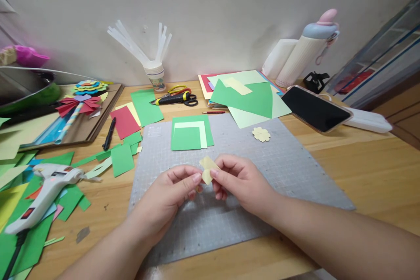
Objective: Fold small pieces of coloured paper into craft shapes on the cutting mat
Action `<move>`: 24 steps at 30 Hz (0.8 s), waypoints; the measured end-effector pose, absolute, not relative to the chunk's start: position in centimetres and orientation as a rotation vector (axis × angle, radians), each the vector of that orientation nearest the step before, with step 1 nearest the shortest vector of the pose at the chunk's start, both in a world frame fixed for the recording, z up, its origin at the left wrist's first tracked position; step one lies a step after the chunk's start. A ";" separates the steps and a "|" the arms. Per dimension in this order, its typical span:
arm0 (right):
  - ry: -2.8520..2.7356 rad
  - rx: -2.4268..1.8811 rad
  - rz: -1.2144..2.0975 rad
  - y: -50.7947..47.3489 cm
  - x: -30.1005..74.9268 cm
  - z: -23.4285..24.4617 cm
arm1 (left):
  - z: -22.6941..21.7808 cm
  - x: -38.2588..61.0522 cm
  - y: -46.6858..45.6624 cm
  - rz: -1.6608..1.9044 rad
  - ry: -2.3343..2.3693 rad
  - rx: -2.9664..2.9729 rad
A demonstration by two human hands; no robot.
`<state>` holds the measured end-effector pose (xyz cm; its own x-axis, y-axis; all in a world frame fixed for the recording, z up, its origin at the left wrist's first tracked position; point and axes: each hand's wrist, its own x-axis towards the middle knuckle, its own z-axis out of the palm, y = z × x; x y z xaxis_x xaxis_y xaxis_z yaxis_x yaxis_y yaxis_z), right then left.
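Both hands meet over the grey cutting mat (pixel 282 170). My left hand (pixel 170 192) and my right hand (pixel 241 181) pinch a small pale yellow paper piece (pixel 208 169) between their fingertips, the fingers curled closed around it. Beyond the hands, stacked green and light green paper squares (pixel 190 133) lie on the mat. A pale yellow paper flower cutout (pixel 261 134) rests on the mat to the right.
A white glue gun (pixel 46 188) lies on green paper scraps at the left. Scissors (pixel 179 96), a black pen (pixel 109 134), a cup of glue sticks (pixel 155 74), coloured paper sheets (pixel 252 96), a phone (pixel 315 109) and a bottle (pixel 308 52) stand farther back.
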<state>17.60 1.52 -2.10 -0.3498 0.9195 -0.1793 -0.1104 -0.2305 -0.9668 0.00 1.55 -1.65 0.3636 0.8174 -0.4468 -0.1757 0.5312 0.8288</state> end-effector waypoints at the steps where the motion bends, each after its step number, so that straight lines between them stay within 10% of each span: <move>1: -1.230 -1.065 1.690 1.5 17.6 -2.1 | -1.7 0.0 1.6 0.725 1.008 0.777; 24: -1.207 -0.998 1.811 1.5 17.7 -2.0 | -1.4 0.0 1.5 0.688 1.019 0.853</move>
<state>17.68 1.52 -1.99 -0.4328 0.8781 -0.2038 -0.1497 -0.2930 -0.9443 0.00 1.50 -1.35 0.3748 0.8178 -0.4367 -0.0992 0.5037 0.8582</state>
